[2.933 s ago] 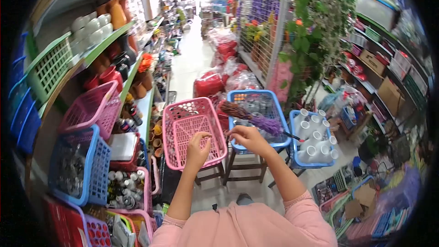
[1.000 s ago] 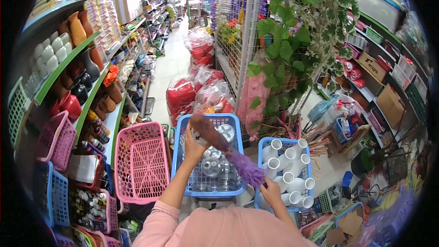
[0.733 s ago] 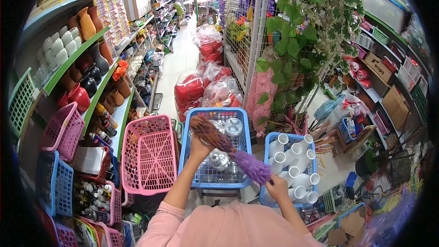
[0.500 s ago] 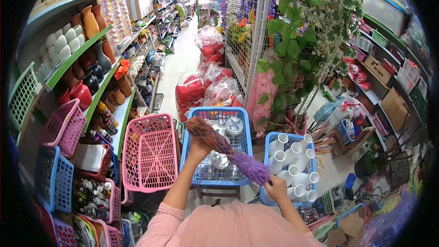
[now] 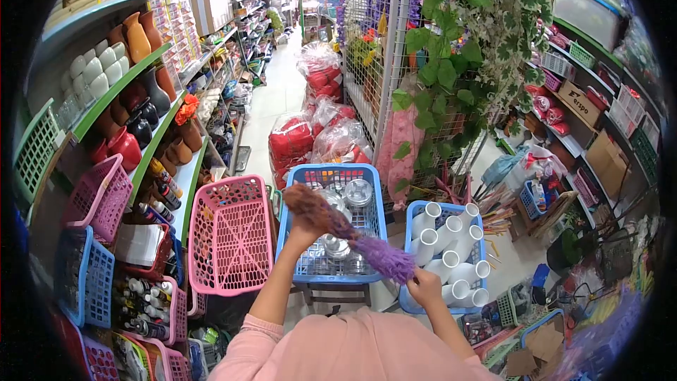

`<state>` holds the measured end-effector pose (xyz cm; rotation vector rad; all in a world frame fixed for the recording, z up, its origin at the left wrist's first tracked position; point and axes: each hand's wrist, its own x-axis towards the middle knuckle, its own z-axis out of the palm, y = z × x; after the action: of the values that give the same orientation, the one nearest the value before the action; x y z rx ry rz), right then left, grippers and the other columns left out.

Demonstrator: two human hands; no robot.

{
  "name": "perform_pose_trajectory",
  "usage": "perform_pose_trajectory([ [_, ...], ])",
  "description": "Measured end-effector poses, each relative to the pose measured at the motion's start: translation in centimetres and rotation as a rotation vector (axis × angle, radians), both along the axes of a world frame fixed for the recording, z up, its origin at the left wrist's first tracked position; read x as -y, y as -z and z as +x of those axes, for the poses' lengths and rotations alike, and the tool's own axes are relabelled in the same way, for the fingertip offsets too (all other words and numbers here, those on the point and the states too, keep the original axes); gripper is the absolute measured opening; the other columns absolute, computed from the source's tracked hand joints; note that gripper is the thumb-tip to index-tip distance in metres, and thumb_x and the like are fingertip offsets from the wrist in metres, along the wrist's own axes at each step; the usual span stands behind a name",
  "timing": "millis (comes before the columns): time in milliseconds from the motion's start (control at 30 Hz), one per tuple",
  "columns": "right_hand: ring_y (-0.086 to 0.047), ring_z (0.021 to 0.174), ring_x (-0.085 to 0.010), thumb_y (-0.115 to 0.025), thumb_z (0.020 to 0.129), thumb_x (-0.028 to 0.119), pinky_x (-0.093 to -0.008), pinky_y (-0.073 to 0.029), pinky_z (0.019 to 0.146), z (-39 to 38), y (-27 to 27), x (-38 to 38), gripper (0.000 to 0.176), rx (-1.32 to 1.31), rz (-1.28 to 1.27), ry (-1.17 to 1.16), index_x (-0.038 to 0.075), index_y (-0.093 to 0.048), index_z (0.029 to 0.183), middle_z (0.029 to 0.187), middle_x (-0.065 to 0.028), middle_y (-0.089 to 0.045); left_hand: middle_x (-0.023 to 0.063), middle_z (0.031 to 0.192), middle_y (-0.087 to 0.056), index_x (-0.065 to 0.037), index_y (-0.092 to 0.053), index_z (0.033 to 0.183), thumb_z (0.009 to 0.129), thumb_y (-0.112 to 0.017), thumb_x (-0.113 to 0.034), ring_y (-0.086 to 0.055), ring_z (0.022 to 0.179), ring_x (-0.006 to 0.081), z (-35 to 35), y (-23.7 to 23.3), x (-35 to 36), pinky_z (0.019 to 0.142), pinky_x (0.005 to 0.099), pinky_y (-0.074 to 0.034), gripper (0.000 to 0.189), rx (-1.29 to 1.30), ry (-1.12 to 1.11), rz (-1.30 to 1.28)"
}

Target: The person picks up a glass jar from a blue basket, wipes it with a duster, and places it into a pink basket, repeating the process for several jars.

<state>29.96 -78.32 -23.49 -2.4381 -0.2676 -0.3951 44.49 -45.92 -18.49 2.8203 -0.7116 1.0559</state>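
Observation:
A long fluffy bundle (image 5: 384, 257), brown at one end and purple at the other, slants across in front of me over the blue basket. My left hand (image 5: 305, 231) is closed around it near the brown end. At the purple end, my right hand (image 5: 425, 286) pinches the tip with bent fingers. Below the bundle, the blue basket (image 5: 331, 280) contains several clear glass jars (image 5: 358, 192), partly hidden by it. Close by my right hand stands a second blue basket (image 5: 415, 220) filled with white vases (image 5: 450, 229).
A pink basket (image 5: 233, 237) sits left of the jars. Shelves on the left carry vases (image 5: 139, 37) and spray cans. Red plastic-wrapped packs (image 5: 291, 142) line the aisle ahead, beside a wire rack with hanging green vines (image 5: 446, 74). Crowded shelves (image 5: 585, 116) stand at right.
The whole view has shifted very slightly. The brown end of the bundle is a little lower and further left; both hands keep their hold on it.

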Motion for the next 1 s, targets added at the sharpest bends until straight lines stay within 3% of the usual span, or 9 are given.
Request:
perform_pose_trajectory([
  [67,-0.061,0.064,-0.0369,-0.062,0.076,0.019,-0.0459,-0.048,0.058,0.3,1.0,0.1,0.018,-0.015,0.003,0.129,0.009,-0.063,0.090,0.071,-0.0157,-0.063,0.0176,0.134,-0.044,-0.006,-0.003,0.149,0.057,-0.088,-0.016,-0.045,0.123,0.0309,-1.8,-0.7,0.4,0.106,0.0406,-0.034,0.125,-0.503,0.294,-1.150],
  [200,-0.061,0.063,-0.0369,-0.062,0.075,0.019,-0.0457,-0.047,0.057,0.2,1.1,-0.4,0.019,0.003,0.042,0.107,0.008,-0.063,0.091,0.070,-0.0162,-0.063,0.0204,0.133,-0.046,-0.007,-0.001,0.150,0.060,-0.086,-0.014,-0.048,0.121,0.0307,0.2,3.6,-0.6,0.105,0.0408,-0.036,0.124,-0.411,0.281,-1.123],
  [233,-0.060,0.063,-0.0371,-0.062,0.075,0.019,-0.0457,-0.047,0.057,0.0,0.5,-0.6,0.019,0.000,0.061,0.075,0.008,-0.062,0.090,0.071,-0.0166,-0.063,0.0195,0.130,-0.049,-0.008,0.000,0.150,0.065,-0.083,-0.010,-0.051,0.118,0.0271,2.6,6.2,-2.3,0.102,0.0373,-0.039,0.119,-0.082,0.162,-0.232],
  [267,-0.060,0.063,-0.0373,-0.062,0.075,0.019,-0.0458,-0.047,0.057,-0.2,0.2,-0.8,0.019,-0.006,0.079,0.043,0.007,-0.062,0.090,0.071,-0.0170,-0.063,0.0195,0.130,-0.049,-0.008,0.000,0.150,0.065,-0.083,-0.010,-0.051,0.118,0.0271,1.2,4.7,-1.6,0.102,0.0373,-0.039,0.119,-0.083,0.160,-0.233],
  [333,-0.060,0.063,-0.0375,-0.062,0.075,0.018,-0.0458,-0.047,0.057,0.1,0.6,-1.0,0.019,-0.042,0.088,0.081,0.007,-0.062,0.091,0.071,-0.0175,-0.062,0.0133,0.127,-0.053,-0.007,-0.017,0.147,0.075,-0.076,-0.010,-0.055,0.112,0.0215,-3.0,0.1,0.7,0.096,0.0329,-0.043,0.093,-0.762,0.289,-1.642],
  [367,-0.060,0.064,-0.0378,-0.062,0.075,0.018,-0.0459,-0.047,0.057,0.3,0.7,-1.2,0.020,-0.075,0.099,0.119,0.007,-0.063,0.092,0.071,-0.0179,-0.062,0.0101,0.124,-0.053,-0.007,-0.026,0.144,0.083,-0.069,-0.013,-0.056,0.108,0.0182,-3.0,0.9,0.8,0.092,0.0283,-0.045,0.075,-0.780,0.276,-1.696],
  [467,-0.060,0.064,-0.0380,-0.061,0.075,0.018,-0.0458,-0.047,0.057,0.3,0.3,-1.7,0.020,-0.017,0.096,0.033,0.007,-0.063,0.091,0.070,-0.0181,-0.062,0.0075,0.135,-0.045,-0.010,-0.022,0.147,0.086,-0.066,-0.029,-0.046,0.123,0.0230,-2.5,2.9,0.6,0.106,0.0387,-0.034,0.078,-0.901,0.544,-1.896],
  [600,-0.060,0.064,-0.0383,-0.061,0.076,0.018,-0.0458,-0.047,0.058,1.1,1.0,-1.1,0.018,-0.051,0.096,0.095,0.006,-0.063,0.089,0.069,-0.0184,-0.061,0.0064,0.127,-0.050,-0.010,-0.032,0.142,0.086,-0.065,-0.031,-0.049,0.119,0.0211,-2.5,4.2,0.5,0.104,0.0356,-0.037,0.069,-0.999,0.525,-2.052],
  [1000,-0.061,0.070,-0.0409,-0.062,0.077,0.020,-0.0472,-0.047,0.061,0.8,1.6,-1.2,0.021,-0.143,0.186,0.088,0.004,-0.063,0.092,0.076,-0.0209,-0.063,0.0193,0.127,-0.052,-0.001,-0.046,0.128,0.088,-0.055,-0.047,-0.052,0.116,0.0348,-3.0,1.7,1.5,0.104,0.0441,-0.041,0.062,-1.072,0.775,-2.468],
])
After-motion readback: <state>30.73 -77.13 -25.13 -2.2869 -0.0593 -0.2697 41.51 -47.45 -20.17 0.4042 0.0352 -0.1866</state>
